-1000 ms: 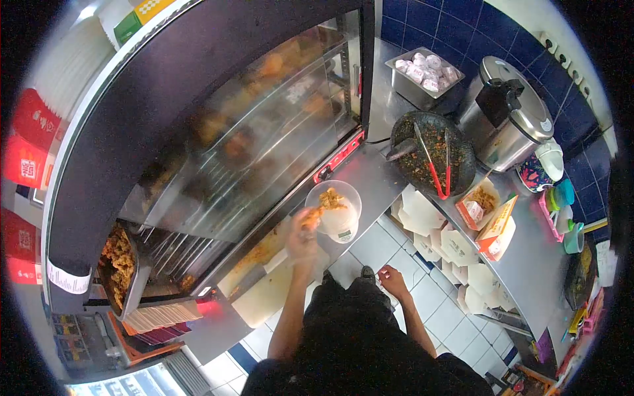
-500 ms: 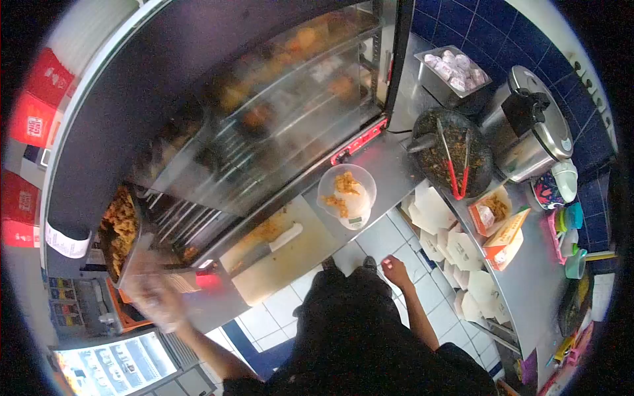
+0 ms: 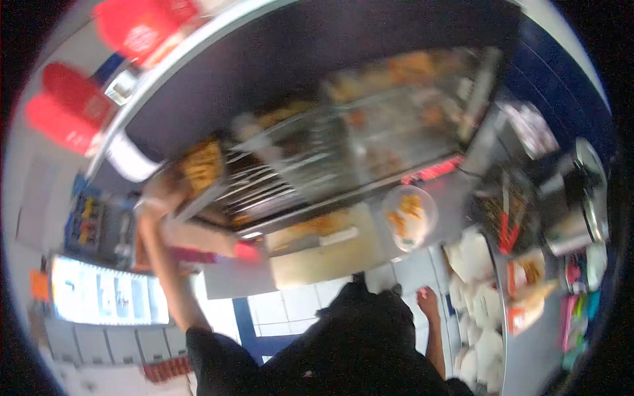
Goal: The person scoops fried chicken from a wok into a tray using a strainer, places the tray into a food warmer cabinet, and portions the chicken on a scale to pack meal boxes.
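My left hand (image 3: 164, 191), in what looks like a clear plastic glove, reaches to the left end of the heated display cabinet (image 3: 330, 221). It is at the near edge of a tray of golden fried food (image 3: 203, 165). Motion blur smears its fingers, so any hold is hidden. My right hand (image 3: 428, 302) hangs low at my side above the tiled floor, fingers curled in, with nothing visible in them. On the counter, a clear round bowl on a scale (image 3: 422, 221) carries pieces of fried food (image 3: 404, 216). Left of it lies a cutting board (image 3: 323, 261) with crumbs and a white-handled tool (image 3: 338, 236).
A dark pan with red-handled tongs (image 3: 505, 231) stands at right beside a large metal cooker (image 3: 571, 204). Open paper boxes (image 3: 472, 254) fill a shelf below the right counter. Filled cartons (image 3: 528, 307) sit on that counter. A lit fridge (image 3: 109, 290) stands at lower left.
My view has swung left, so the scene sits farther right. My left hand has moved forward from below the food tray to its edge. My right hand still hangs low.
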